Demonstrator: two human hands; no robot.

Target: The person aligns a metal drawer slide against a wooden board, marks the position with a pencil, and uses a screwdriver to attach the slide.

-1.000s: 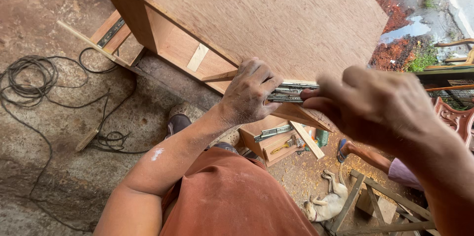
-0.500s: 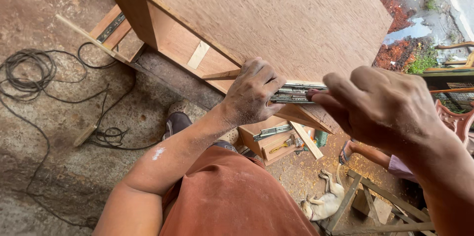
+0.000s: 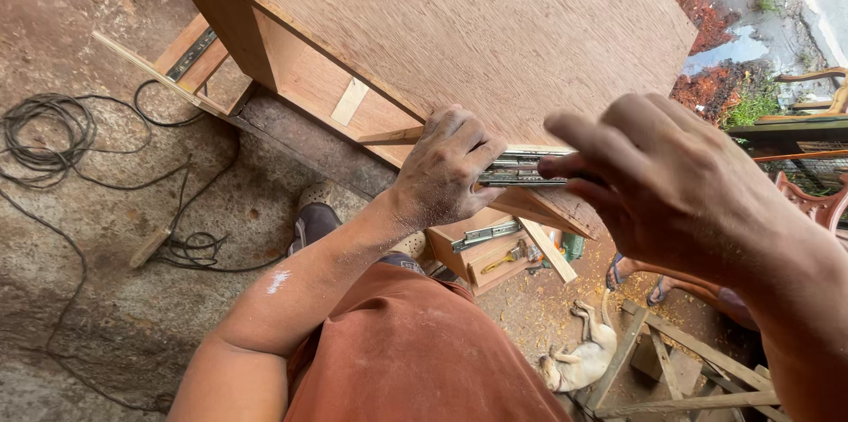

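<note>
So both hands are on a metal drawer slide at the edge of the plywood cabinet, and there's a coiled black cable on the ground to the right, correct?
Not quite. The head view shows the left hand and right hand on the metal drawer slide at the edge of the plywood cabinet, but the coiled black cable lies on the ground to the left, not the right.

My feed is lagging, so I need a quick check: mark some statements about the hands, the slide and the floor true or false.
1. Both hands hold the metal drawer slide. True: left hand, right hand.
2. The slide lies against the edge of the plywood cabinet. True.
3. A cat sits on the cabinet. False: a pale dog lies on the floor below.
4. The black cable is wound round the left wrist. False: it lies coiled on the ground.
5. A second slide lies in a wooden box below. True.
</note>
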